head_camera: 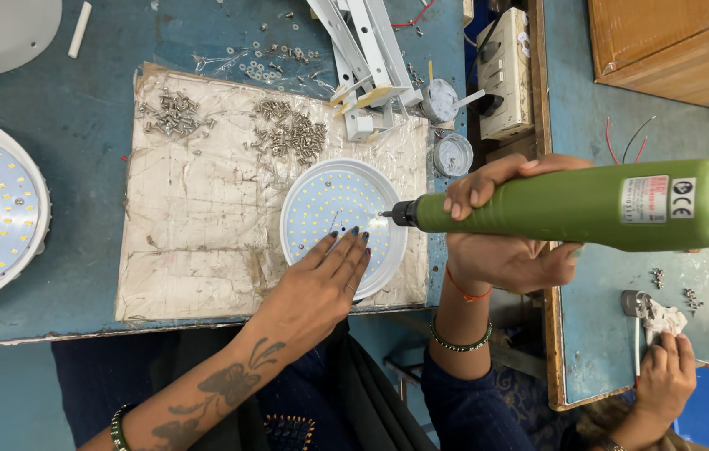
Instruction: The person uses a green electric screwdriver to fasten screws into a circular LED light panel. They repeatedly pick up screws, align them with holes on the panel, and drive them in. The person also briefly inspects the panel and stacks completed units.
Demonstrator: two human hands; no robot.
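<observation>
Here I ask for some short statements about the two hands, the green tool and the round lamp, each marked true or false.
1. The right hand holds a green electric screwdriver. True.
2. The left hand grips a pile of screws. False: it lies flat on the round LED panel.
3. The screwdriver tip points at the LED panel. True.
4. The LED panel rests directly on the blue table. False: it rests on a plastic-covered board.
5. Loose screws lie on the board. True.

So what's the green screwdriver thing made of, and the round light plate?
The green power screwdriver looks like matte plastic, with a dark metal tip. The round light plate seems to be white painted metal or plastic, smooth and dotted with tiny yellow lights; which one is hard to tell.
</observation>
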